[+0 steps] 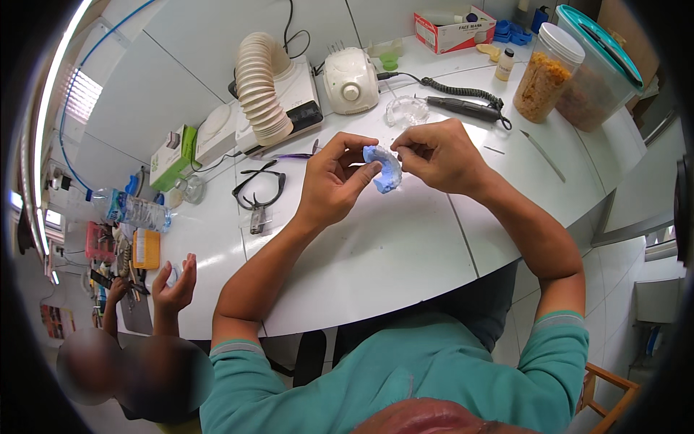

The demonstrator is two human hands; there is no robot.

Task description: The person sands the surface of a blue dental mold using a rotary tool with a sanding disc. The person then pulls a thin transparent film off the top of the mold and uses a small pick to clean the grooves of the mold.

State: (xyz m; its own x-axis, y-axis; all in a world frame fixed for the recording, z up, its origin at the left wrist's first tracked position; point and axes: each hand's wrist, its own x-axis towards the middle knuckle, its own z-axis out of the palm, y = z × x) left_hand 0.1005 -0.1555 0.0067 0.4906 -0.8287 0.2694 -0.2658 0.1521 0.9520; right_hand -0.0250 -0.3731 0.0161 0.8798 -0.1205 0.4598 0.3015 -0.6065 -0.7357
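Observation:
My left hand [334,177] holds a blue dental model [389,175], curved like an arch, between thumb and fingers above the table. Some clear or whitish material shows along the model's right edge. My right hand [442,153] is closed in a pinch right at that edge; what sits between its fingertips is too small to make out. Just beyond the hands, a clear plastic dental tray [406,111] lies on the table. A black rotary handpiece [464,108] with a coiled cord rests to the right of it.
On the white table [361,253] stand a ribbed suction hose [262,87], a white control unit [350,81] and lidded tubs [549,72]. Black glasses [269,189] lie left, a thin metal hand tool [543,156] right. Another person's hand [176,286] is at the left end.

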